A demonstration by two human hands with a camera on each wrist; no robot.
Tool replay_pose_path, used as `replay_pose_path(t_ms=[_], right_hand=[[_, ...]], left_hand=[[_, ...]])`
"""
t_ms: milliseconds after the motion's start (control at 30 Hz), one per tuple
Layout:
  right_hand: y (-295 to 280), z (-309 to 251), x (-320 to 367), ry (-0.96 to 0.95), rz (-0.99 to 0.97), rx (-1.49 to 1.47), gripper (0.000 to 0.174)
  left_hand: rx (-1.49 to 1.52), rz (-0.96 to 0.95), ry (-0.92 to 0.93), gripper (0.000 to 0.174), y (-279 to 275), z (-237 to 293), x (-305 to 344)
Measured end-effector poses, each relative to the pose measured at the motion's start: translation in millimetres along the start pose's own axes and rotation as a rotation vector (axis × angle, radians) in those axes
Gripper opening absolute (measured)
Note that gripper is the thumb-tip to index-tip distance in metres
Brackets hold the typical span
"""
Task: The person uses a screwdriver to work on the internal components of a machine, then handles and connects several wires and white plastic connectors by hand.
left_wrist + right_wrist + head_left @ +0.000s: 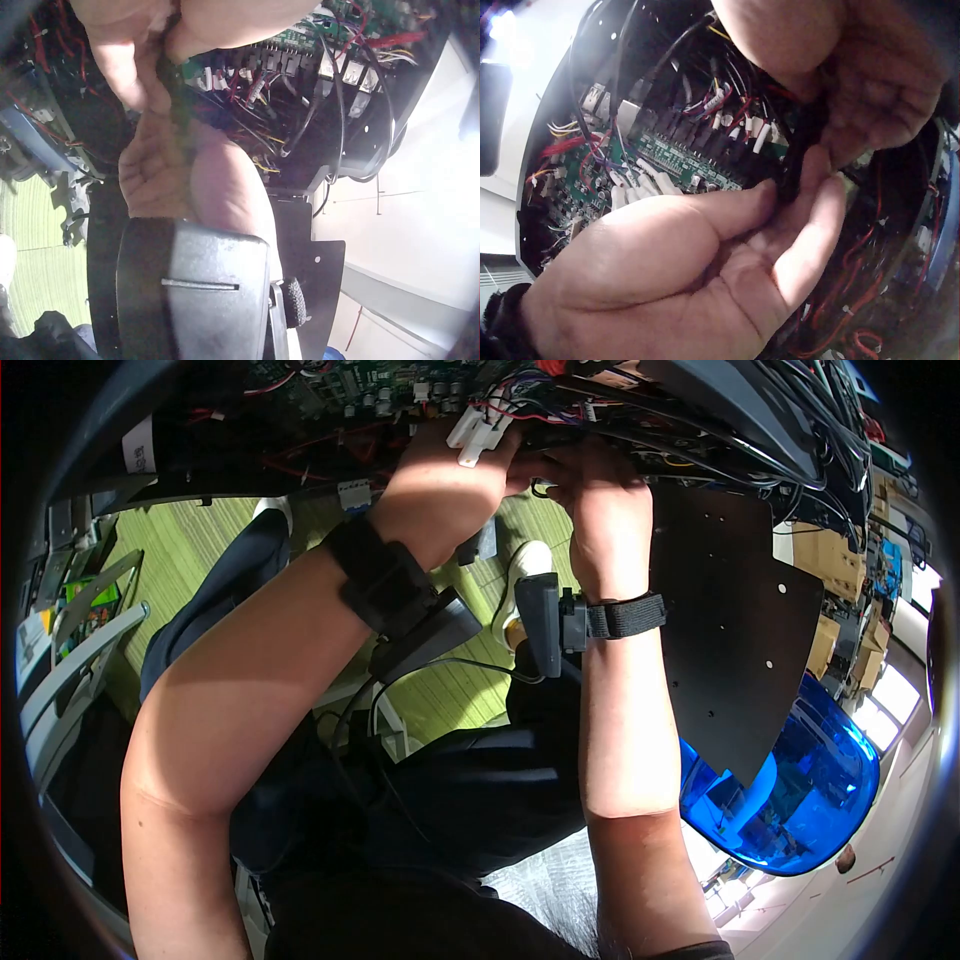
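Note:
The left hand [445,485] and right hand [612,510] meet at the lower edge of a wired electronics housing. Between them in the right wrist view is a short black cable [799,161], partly covered by fingers. The left hand's thumb and fingers [810,240] pinch it from below, while the right hand [885,82] curls its fingers at the upper end. Seen from the left wrist, the left thumb and forefinger press together close to the right palm [161,172]. What exactly the right fingertips grip is hidden.
A green circuit board [667,161] with plugged wires lies behind the hands. White connectors [482,430] hang over the left wrist. Beside the right forearm stands a black panel [720,620], with a glossy blue shell [810,790] beyond. Red wires [855,262] run through the housing.

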State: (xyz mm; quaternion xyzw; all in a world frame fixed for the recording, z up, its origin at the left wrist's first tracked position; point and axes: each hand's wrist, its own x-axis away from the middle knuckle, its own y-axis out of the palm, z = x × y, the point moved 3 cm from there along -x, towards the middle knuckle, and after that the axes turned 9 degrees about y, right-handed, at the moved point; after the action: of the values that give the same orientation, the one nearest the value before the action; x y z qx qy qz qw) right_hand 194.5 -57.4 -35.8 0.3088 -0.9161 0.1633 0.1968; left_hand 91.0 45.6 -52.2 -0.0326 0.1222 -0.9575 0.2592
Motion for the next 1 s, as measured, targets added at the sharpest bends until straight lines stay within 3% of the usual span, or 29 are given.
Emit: replay_pose_path(t_ms=[33, 333, 400, 467, 533, 567, 667, 733, 767, 833, 867, 933, 967, 1000], right_hand=[[0, 0, 0, 0.006, 0.006, -0.017, 0.02], [-5, 6, -5, -0.015, 0.003, 0.059, 0.021], [-3, 3, -3, -0.047, -0.017, 0.13, 0.021], [-2, 3, -2, 0.056, 0.016, -0.032, 0.021], [-4, 6, -5, 0.037, 0.007, -0.002, 0.021], [-4, 5, -5, 0.019, -0.003, 0.028, 0.021], [-2, 5, -3, 0.05, 0.06, -0.023, 0.022], [0, 5, -1, 0.051, 0.042, -0.044, 0.022], [1, 5, 0, 0.054, 0.025, -0.063, 0.023], [-1, 6, 0, 0.057, 0.012, -0.056, 0.023], [-1, 6, 0, 0.061, 0.001, -0.049, 0.024], [0, 3, 3, 0.065, 0.003, -0.023, 0.024], [0, 3, 6, 0.076, 0.001, 0.006, 0.024], [0, 2, 6, 0.064, 0.004, 0.027, 0.023]], left_hand=[[-0.068, -0.082, 0.008, 0.029, 0, 1, 0], [-0.377, -0.144, 0.216, 0.03, -1, -3, 3], [-0.335, -0.127, 0.177, 0.029, 0, 0, 2], [-0.294, -0.11, 0.138, 0.029, 0, 8, 3], [0.655, 0.093, -0.284, 0.029, -1, 10, 6], [0.655, 0.092, -0.283, 0.029, -1, 11, 6], [0.595, 0.085, -0.283, 0.031, -1, 5, 6], [-0.33, -0.13, 0.183, 0.033, 0, -3, 5], [-0.33, -0.13, 0.183, 0.033, -2, 3, 6], [0.152, -0.104, -0.152, 0.035, -5, 6, 8], [0.152, -0.105, -0.151, 0.035, -5, 2, 9], [-0.325, -0.109, 0.278, 0.035, -3, -3, 12], [-0.324, -0.111, 0.282, 0.035, 1, -7, 13], [-0.141, -0.001, 0.245, 0.037, 1, -12, 14]])
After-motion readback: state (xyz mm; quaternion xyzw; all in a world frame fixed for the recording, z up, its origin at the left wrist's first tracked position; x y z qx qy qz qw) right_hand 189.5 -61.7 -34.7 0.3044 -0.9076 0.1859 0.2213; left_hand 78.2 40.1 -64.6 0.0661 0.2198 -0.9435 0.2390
